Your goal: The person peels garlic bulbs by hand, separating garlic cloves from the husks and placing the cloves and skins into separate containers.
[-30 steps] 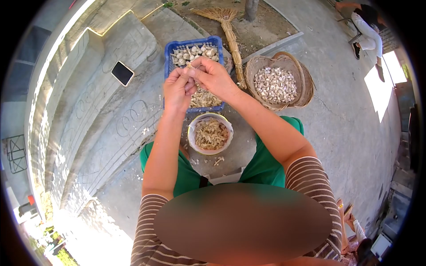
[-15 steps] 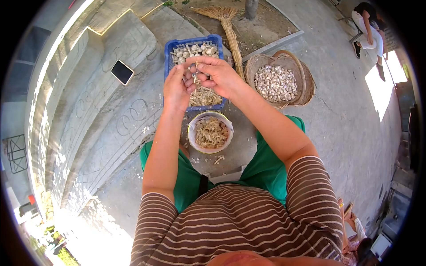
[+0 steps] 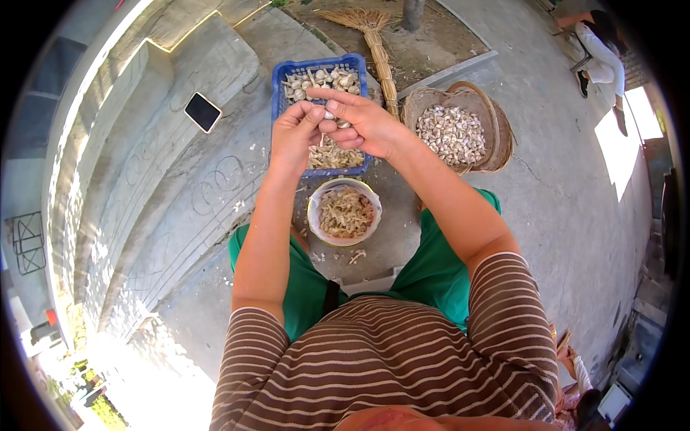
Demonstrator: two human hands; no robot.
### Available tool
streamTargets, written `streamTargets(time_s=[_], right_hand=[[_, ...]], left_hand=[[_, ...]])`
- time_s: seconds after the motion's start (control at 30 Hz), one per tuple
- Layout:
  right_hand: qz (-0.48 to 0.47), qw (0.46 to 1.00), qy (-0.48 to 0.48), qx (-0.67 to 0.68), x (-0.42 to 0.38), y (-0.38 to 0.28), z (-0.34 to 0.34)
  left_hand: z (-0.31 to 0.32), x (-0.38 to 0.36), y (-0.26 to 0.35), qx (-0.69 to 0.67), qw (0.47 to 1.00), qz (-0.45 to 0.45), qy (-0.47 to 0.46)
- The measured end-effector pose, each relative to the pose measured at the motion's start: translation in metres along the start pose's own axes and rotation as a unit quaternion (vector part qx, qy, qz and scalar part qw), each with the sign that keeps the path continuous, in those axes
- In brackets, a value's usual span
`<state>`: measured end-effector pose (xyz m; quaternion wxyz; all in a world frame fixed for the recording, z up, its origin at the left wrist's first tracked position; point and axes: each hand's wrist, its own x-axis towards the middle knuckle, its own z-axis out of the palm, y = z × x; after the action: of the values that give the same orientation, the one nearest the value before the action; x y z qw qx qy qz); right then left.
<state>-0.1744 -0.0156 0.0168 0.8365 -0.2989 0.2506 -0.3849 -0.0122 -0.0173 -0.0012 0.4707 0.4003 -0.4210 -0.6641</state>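
Observation:
Above the blue crate (image 3: 335, 172), both hands meet over some pale garlic cloves (image 3: 329, 115). My left hand (image 3: 293, 136) pinches at the garlic with thumb and fingertips. My right hand (image 3: 370, 126) has its fingers curled around cloves, with the index finger stretched over the top. Whole garlic bulbs (image 3: 336, 77) with stalks lie in the far part of the crate, and loose garlic skins (image 3: 330, 156) in the near part. The hands hide the crate's middle.
A white bucket (image 3: 313, 215) of garlic skins stands between my knees. To the right is a wicker basket (image 3: 494, 144) of cloves (image 3: 451, 135). A straw broom (image 3: 381, 61) lies behind the crate; a phone (image 3: 203, 113) rests on the left ledge. A person (image 3: 604, 57) sits far right.
My hands have come closer together, and pale cloves now show between the fingers. The seated person at the far right has shifted posture.

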Motion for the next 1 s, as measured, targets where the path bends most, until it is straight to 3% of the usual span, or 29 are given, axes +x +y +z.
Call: streamTargets(time_s=[0.23,0.3,0.43,0.5,0.63,0.67,0.7,0.73,0.8,0.83,0.9,0.93,1.0], right_hand=[[-0.005,1.0,0.006,-0.006,-0.001,0.0,0.001],[-0.007,1.0,0.009,-0.015,0.0,0.0,0.001],[-0.011,1.0,-0.001,0.007,0.002,0.004,-0.003],[-0.009,1.0,-0.002,0.023,0.003,0.006,-0.004],[-0.032,0.998,0.032,0.037,0.006,0.008,-0.005],[-0.041,0.997,0.045,0.044,0.007,0.008,-0.007],[-0.041,0.997,0.045,0.045,0.008,0.009,-0.008],[-0.052,0.995,0.074,0.042,0.008,0.009,-0.009],[-0.063,0.992,0.104,0.04,0.009,0.01,-0.01],[-0.06,0.989,0.117,0.061,0.009,0.01,-0.011],[-0.057,0.987,0.129,0.082,0.01,0.011,-0.013],[-0.06,0.986,0.128,0.091,0.011,0.013,-0.013],[-0.063,0.985,0.127,0.099,0.01,0.014,-0.012]], left_hand=[[0.005,-0.001,-0.004,0.185,0.97,0.149,0.05],[0.006,0.0,-0.005,0.25,0.94,0.219,0.074],[0.012,-0.006,0.003,0.298,0.922,0.234,0.085],[0.016,-0.008,0.007,0.374,0.869,0.297,0.129],[0.007,0.001,0.0,0.414,0.816,0.385,0.123],[0.005,0.001,-0.002,0.272,0.917,0.261,0.128],[0.003,0.001,-0.003,0.119,0.977,0.124,0.127],[-0.003,0.002,-0.005,0.119,0.977,0.123,0.126],[-0.019,0.01,-0.009,-0.131,0.991,0.037,0.012],[-0.026,0.015,-0.015,-0.131,0.991,0.037,0.012],[-0.03,0.02,-0.02,-0.331,0.938,-0.012,-0.105],[-0.026,0.018,-0.019,-0.331,0.938,-0.012,-0.105],[-0.013,0.012,-0.016,-0.337,0.941,-0.034,0.022]])
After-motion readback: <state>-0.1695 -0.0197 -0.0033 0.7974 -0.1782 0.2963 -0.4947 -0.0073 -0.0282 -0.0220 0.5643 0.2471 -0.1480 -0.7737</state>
